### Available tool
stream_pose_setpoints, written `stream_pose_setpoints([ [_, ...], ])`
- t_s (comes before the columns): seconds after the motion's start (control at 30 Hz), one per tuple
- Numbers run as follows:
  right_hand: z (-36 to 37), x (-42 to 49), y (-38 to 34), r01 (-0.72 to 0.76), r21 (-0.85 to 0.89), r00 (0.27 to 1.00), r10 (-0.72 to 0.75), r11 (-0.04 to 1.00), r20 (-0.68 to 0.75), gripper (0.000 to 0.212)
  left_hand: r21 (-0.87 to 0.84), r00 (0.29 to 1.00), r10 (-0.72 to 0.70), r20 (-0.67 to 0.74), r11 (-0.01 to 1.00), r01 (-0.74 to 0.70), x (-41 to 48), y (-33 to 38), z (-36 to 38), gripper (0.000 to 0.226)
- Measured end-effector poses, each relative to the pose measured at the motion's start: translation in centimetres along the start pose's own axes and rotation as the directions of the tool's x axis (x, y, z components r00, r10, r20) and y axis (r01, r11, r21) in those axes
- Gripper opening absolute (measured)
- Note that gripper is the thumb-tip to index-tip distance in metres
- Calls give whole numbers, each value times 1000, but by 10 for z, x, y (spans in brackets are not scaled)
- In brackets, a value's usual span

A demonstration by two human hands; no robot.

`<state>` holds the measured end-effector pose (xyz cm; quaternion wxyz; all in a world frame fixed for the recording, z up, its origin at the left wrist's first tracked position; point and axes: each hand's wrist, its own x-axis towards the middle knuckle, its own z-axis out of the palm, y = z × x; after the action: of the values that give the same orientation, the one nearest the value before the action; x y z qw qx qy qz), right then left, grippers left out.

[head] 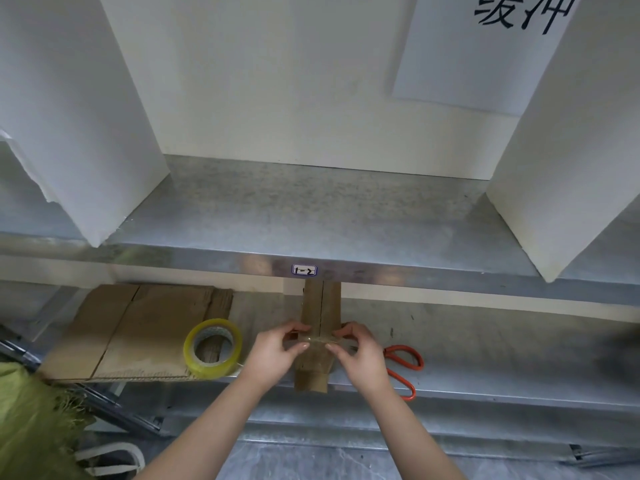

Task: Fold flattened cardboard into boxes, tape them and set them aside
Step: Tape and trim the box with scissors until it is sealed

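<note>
Our two bare forearms reach up from the bottom edge of the view to the lower grey metal shelf [467, 341]. Our left hand [277, 348] grips the left side of a small, narrow brown cardboard box [320, 313], its fingers curled over the box's edge and its thumb laid across the top. Our right hand [360, 351] grips the right side in the same way, its thumb pointing inward, so the two thumb tips nearly meet over the middle seam. A shiny band of clear tape [317, 339] crosses the seam just beyond the thumbs.

The box lies lengthwise at the middle of the shelf. Its near end juts past the shelf's front edge and its far end runs under the upper grey metal shelf [311, 209].

Left of our left hand, a roll of clear yellowish packing tape [194, 358] stands tilted at the front edge. It rests on a stack of flattened brown cardboard sheets [138, 334] that fills the shelf's left part. Just right of our right hand lie orange-handled scissors [405, 362], one handle loop hanging over the front edge.

On the upper shelf's front lip, a small white label [304, 270] sits right above the box. Tall white foam boards stand at its left end [86, 116] and its right end [571, 150]. A white paper sheet with black characters [485, 53] hangs on the back wall. A green woven sack [31, 417] fills the lower left corner of the view.
</note>
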<state>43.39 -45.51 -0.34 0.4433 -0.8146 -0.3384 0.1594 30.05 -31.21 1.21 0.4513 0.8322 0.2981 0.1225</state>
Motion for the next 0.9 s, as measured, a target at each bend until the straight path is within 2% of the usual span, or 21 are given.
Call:
stream_pose_setpoints([
  [0.1,-3,-2,0,-21,-31,997,23,999,69,23,11,999,4,39,1000,-4,0,5,-3,23],
  [0.2,-6,0,-8,-110,30,988,106,993,114,26,-74,997,-67,46,995,71,5,8,-7,55],
  [0.27,-7,2,-16,-195,94,977,185,976,105,29,-200,980,-137,142,966,164,7,12,-8,69],
  [0.33,-6,3,-23,-286,235,957,265,929,119,43,-347,955,-183,235,902,258,9,19,-6,65],
  [0.43,-5,1,-20,-364,396,930,307,843,202,71,-463,943,-286,170,822,332,7,28,-1,51],
  [0.53,-5,-10,-23,-387,403,914,287,829,286,62,-359,961,-264,87,891,277,-6,23,1,52],
  [0.6,0,-20,-24,-361,374,930,299,855,215,57,-349,971,-223,89,906,240,-18,23,1,53],
  [0.67,4,-28,-24,-296,272,955,283,916,85,72,-445,966,-215,143,858,256,-28,29,1,53],
  [0.73,4,-31,-23,-225,170,974,218,959,61,80,-520,971,-195,136,820,238,-33,35,-1,61],
  [0.83,-7,-36,-28,-114,122,992,106,986,69,69,-580,984,-151,97,795,179,-40,42,-8,76],
  [0.9,-14,-39,-29,-38,140,999,33,989,35,63,-616,989,-129,78,773,150,-43,50,-13,67],
])
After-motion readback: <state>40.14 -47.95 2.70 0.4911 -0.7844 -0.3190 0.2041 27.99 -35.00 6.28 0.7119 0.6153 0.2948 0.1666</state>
